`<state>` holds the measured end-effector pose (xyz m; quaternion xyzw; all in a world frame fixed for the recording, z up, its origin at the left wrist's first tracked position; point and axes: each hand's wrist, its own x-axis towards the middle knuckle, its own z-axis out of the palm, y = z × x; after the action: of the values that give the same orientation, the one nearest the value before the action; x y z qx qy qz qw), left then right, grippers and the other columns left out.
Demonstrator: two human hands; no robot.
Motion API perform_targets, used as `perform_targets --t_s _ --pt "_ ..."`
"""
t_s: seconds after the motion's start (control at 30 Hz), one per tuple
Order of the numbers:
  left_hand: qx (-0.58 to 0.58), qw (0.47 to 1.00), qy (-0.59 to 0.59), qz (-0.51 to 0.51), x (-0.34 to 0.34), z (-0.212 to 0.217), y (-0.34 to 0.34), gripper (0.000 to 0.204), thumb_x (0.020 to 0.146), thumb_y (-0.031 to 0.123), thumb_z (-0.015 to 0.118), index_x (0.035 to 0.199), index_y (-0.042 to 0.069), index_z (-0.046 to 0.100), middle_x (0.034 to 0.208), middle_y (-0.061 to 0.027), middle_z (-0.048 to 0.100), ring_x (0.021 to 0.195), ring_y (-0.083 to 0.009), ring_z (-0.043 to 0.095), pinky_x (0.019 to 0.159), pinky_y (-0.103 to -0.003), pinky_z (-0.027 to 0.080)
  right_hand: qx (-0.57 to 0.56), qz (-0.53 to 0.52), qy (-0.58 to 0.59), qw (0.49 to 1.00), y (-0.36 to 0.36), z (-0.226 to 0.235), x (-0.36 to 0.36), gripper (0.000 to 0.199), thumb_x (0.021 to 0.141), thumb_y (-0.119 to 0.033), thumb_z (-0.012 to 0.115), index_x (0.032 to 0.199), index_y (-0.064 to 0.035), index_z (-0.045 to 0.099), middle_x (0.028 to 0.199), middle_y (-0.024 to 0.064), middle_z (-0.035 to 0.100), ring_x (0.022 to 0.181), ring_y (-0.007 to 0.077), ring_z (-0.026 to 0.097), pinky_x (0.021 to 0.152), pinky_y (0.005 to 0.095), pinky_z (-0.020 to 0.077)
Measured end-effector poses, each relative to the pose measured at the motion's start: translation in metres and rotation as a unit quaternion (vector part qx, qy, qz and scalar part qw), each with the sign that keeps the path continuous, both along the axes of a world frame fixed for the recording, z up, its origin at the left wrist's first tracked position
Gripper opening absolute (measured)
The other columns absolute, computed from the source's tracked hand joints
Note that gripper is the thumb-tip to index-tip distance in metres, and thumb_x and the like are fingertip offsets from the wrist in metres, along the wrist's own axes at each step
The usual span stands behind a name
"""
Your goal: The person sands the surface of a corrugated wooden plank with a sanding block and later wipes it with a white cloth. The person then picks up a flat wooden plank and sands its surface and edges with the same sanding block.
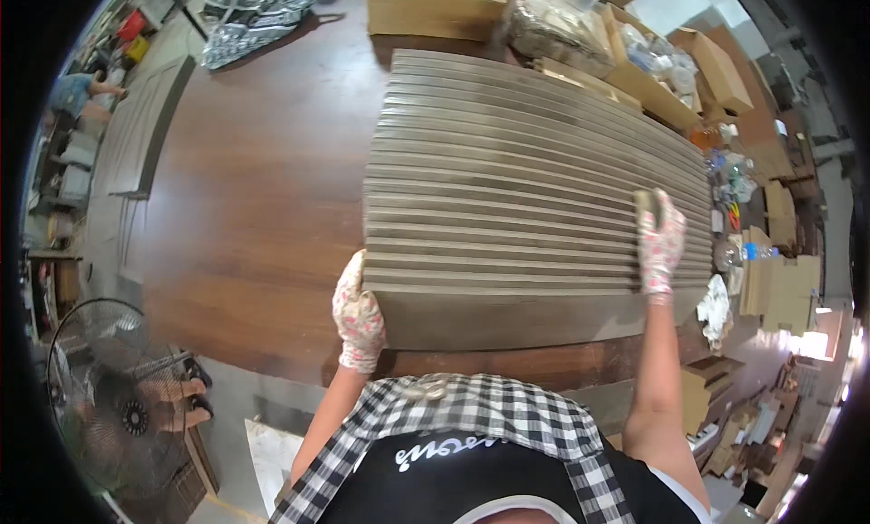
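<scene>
Left hand grips grooved panel, left of centre; right hand pinches pad, frame right; work seems underway, remainder unclear.

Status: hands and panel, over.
Left hand, white floral glove, against ribbed grey-brown panel, left edge. Right hand, gloved likewise, holds small tan block. Crumpled white cloth beside right end.

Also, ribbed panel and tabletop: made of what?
Ribbed panel: likely wood or composite, grey-brown satin finish; soft sheen, faint lengthwise streaks, though coating could hide the core. Tabletop: perhaps wood or laminate, reddish-brown, semi-gloss; grain-like streaks, pale reflections.
</scene>
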<state>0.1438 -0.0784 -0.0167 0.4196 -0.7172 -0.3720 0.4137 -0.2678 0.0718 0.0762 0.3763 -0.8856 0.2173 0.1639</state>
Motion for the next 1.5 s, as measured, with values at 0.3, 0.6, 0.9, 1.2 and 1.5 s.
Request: perform_targets --t_s 0.3,0.6,0.9,1.2,1.5 --pt "0.044 0.998 0.036 0.004 -0.004 -0.005 0.002 0.045 0.1 0.033 0.038 0.126 -0.002 0.053 0.12 -0.0168 0.06 0.112 -0.0292 0.057 0.096 -0.038 0.043 -0.022 0.269 -0.061 0.961 -0.108 -0.011 0.155 0.044 0.083 -0.025 0.063 0.126 -0.0165 0.057 0.108 0.0101 0.058 0.1 0.0293 0.053 0.088 0.0408 0.0442" --pt "0.065 0.996 -0.043 0.033 0.009 -0.026 0.0 0.044 0.1 0.029 0.037 0.126 -0.003 0.052 0.12 -0.0188 0.058 0.11 -0.0294 0.056 0.095 -0.038 0.043 0.022 -0.038 0.109 0.993 0.048 -0.013 -0.075 0.036 0.086 -0.038 0.063 0.11 -0.0108 0.064 0.096 0.0136 0.063 0.089 0.031 0.059 0.082 0.0413 0.0483" --pt "-0.012 0.969 -0.095 0.229 0.037 -0.068 -0.004 0.049 0.102 0.031 0.034 0.128 -0.009 0.047 0.123 -0.019 0.056 0.11 -0.0253 0.054 0.098 -0.035 0.039 -0.041 0.202 -0.002 0.978 0.001 -0.015 -0.003 0.039 0.081 -0.025 0.065 0.119 -0.0162 0.061 0.101 0.0106 0.059 0.096 0.0281 0.056 0.083 0.0406 0.0481" --pt "-0.053 0.933 -0.203 0.292 0.064 -0.079 -0.03 0.051 0.101 0.026 0.03 0.139 -0.008 0.034 0.145 -0.0236 0.034 0.137 -0.0328 0.031 0.116 -0.037 0.022 -0.048 -0.048 0.126 0.99 0.161 -0.017 -0.232 0.034 0.085 -0.038 0.066 0.109 -0.0138 0.064 0.096 0.008 0.061 0.086 0.0291 0.06 0.076 0.0418 0.049" --pt "-0.024 0.877 -0.371 0.304 0.06 -0.059 -0.024 0.047 0.098 0.013 0.032 0.139 -0.011 0.031 0.144 -0.0253 0.035 0.134 -0.0331 0.036 0.113 -0.035 0.028 -0.056 0.22 0.048 0.973 0.089 -0.016 -0.155 0.037 0.084 -0.031 0.065 0.118 -0.0163 0.061 0.095 0.0106 0.061 0.084 0.0282 0.059 0.076 0.0405 0.0508"
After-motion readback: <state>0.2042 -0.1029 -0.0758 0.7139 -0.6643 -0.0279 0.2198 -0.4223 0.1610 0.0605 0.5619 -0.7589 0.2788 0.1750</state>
